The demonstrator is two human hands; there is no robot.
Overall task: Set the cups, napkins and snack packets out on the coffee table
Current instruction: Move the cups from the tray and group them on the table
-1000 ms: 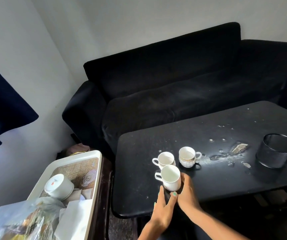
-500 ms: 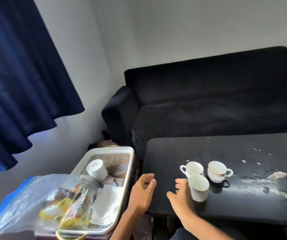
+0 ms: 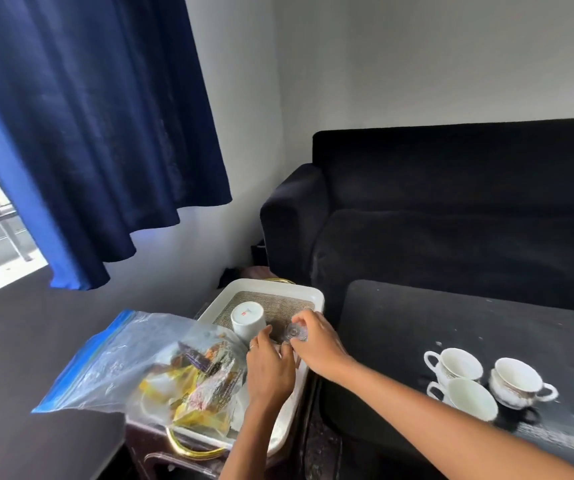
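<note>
Cups: three white handled cups [image 3: 462, 370] stood clustered on black coffee table [image 3: 399, 317], set out. Fourth white cup [image 3: 248, 318] lay upside down in white tray [image 3: 308, 293], beside table. Your right hand [image 3: 316, 344] pinched small clear glass [image 3: 296, 331] over tray; your left hand [image 3: 270, 370] reached beside it, fingers curled, grasp unclear. Snack packets stayed bagged in zip bag [image 3: 133, 362]; napkins under your hands, not yet moved.

cups [image 3: 465, 379] showing white, lower right | tray [image 3: 313, 293] showing white | curtain [image 3: 81, 126] hanging dark blue, upper left | sofa [image 3: 451, 209] showing black
</note>
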